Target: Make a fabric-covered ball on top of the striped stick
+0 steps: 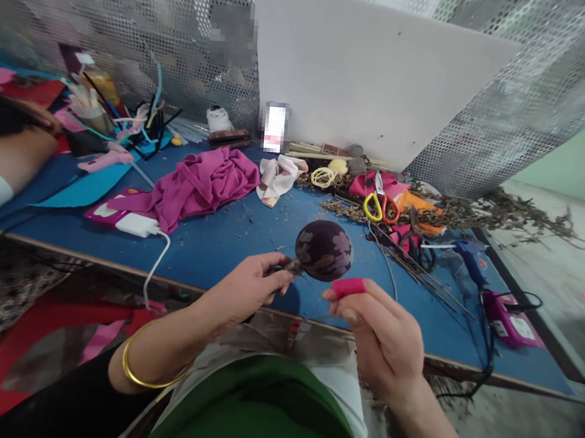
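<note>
A round ball (323, 250) wrapped in dark purple floral fabric is held over the near part of the blue table. My left hand (254, 284) is closed on the gathered neck at the ball's left side, between thumb and fingers. Just right of and below the ball, my right hand (384, 335) has its thumb and fingers pinched together, apart from the ball. A pink wrap (348, 287) covers one of its fingers. Whatever lies in that pinch, perhaps too thin to see, I cannot make out.
Magenta cloth (210, 176) lies left of centre, near a pink wipes pack with a white charger (138, 224). Scissors (381, 202), dried stems (498, 210) and a blue glue gun (471, 260) lie right. A white board (373, 71) stands behind. Another person's arm (19, 153) rests far left.
</note>
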Tool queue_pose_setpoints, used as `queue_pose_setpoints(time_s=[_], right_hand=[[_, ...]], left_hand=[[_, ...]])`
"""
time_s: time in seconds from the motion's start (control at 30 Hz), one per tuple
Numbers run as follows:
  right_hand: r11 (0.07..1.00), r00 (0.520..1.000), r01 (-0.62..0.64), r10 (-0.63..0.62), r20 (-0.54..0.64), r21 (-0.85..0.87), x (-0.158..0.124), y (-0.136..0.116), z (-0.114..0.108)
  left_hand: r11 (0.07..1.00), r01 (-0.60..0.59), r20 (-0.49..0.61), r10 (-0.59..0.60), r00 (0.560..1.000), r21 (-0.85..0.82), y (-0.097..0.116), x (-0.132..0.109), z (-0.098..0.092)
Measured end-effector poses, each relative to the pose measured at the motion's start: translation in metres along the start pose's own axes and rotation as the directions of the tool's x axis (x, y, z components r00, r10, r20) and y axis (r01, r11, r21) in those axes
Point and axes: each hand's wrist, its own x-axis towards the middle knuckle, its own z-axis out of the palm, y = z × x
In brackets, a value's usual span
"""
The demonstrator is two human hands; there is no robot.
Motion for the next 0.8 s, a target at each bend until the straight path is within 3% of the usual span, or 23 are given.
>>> queue_pose_setpoints(time_s=[0.2, 0.43, 0.6, 0.8], right_hand=[[0.976, 0.977, -0.204, 0.199, 0.074, 0.074, 0.010, 0.002, -0.003], [0.997, 0.932, -0.003, -0.023, 0.362, 0.071, 0.020, -0.007, -0.011], [0.997, 0.956, -0.009, -0.014, 0.293, 0.077, 0.026, -0.005, -0.009], [0.999, 0.962, -0.019, 0.028, 0.270, -0.036, 0.036, -0.005, -0.009]], left_hand=[[0.992, -0.020, 0.029, 0.017, 0.999, 0.123, -0.009, 0.003, -0.004], [0.998, 0.026, 0.119, -0.033, 0.992, 0.061, -0.013, 0.004, -0.004], [0.995, 0.060, 0.142, -0.070, 0.987, 0.076, -0.012, 0.003, 0.000], [0.969, 0.012, 0.082, -0.033, 0.996, 0.247, -0.005, -0.002, 0.003]])
